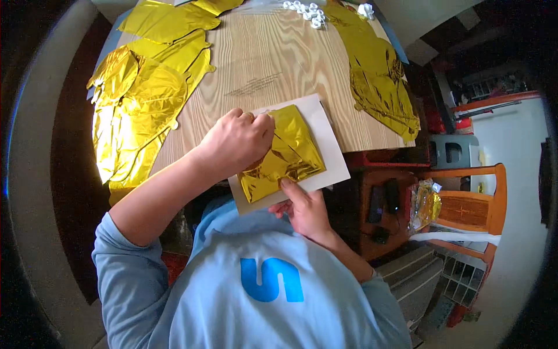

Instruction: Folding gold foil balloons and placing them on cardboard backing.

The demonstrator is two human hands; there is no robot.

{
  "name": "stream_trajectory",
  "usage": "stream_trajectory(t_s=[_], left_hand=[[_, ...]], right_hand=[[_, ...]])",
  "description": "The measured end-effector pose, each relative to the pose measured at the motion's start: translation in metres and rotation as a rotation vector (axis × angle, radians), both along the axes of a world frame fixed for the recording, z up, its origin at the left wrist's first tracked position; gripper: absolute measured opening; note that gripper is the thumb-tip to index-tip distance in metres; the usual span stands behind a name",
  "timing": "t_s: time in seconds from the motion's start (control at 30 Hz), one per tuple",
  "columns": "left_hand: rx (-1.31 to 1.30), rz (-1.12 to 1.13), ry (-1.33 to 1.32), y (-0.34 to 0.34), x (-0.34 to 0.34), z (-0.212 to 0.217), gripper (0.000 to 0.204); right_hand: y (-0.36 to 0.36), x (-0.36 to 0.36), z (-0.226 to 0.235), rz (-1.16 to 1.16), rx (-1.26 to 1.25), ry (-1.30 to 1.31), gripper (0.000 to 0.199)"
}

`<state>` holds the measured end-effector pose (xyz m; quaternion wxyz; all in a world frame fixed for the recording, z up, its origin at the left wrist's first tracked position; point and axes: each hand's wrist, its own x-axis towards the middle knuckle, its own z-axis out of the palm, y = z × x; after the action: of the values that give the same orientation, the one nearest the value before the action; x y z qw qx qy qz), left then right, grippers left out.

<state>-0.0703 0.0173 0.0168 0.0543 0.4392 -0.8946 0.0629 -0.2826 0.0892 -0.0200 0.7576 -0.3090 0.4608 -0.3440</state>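
Observation:
A folded gold foil balloon (296, 142) lies on a white card (332, 152) at the near edge of the table. My right hand (308, 215) grips the card's near edge, its thumb on top of the foil and its fingers underneath. Curled into a fist, my left hand (239, 138) rests over the left part of the folded foil. Whatever is inside that fist is hidden.
Flat, uninflated gold foil balloons (160, 75) overlap along the table's left side. More gold foil (375, 72) lies along the right side. Small white coiled pieces (308, 11) sit at the far edge. A wooden chair (465, 209) holding a clear plastic bag (424, 206) stands at right.

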Motion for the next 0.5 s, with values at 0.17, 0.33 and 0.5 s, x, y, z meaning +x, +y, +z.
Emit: stream_trajectory(t_s=[0.17, 0.33, 0.5], left_hand=[[-0.005, 0.03, -0.035, -0.001, 0.004, 0.013, 0.047], [0.006, -0.052, 0.07, -0.008, 0.006, 0.006, 0.045], [-0.033, -0.231, 0.205, 0.002, 0.008, 0.02, 0.04]], right_hand=[[-0.007, -0.001, -0.001, 0.035, 0.021, -0.008, 0.028], [-0.009, -0.002, -0.003, 0.006, 0.074, -0.053, 0.027], [-0.012, -0.001, -0.007, -0.042, 0.09, -0.102, 0.029]])
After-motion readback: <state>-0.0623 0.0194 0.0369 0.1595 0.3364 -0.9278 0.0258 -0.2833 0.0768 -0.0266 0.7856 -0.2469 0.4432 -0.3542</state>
